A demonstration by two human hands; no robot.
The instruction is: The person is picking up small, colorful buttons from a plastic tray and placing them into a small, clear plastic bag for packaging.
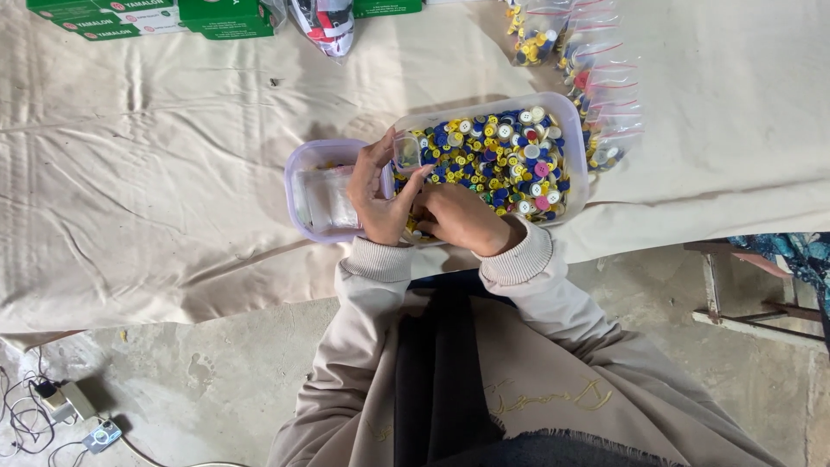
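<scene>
Here, seen from above, the left hand (378, 192) pinches a small clear bag (407, 152) at the edge of the big tub (572, 130). The right hand (458, 216) is curled low in the tub, digging in the colourful buttons (506, 156). A smaller tub (303, 164) with empty bags sits just beside, on a cream cloth (156, 173).

Cloth sheet (156, 190) spread on the floor (216, 380). On it, a tub of buttons (506, 160), with a smaller tub (316, 186) of empty bags touching its left side. Filled bags (596, 95) lie just right and behind the button tub. Boxes (147, 17) at the far left edge. Cables and plug (60, 415) on the floor, near left.
</scene>
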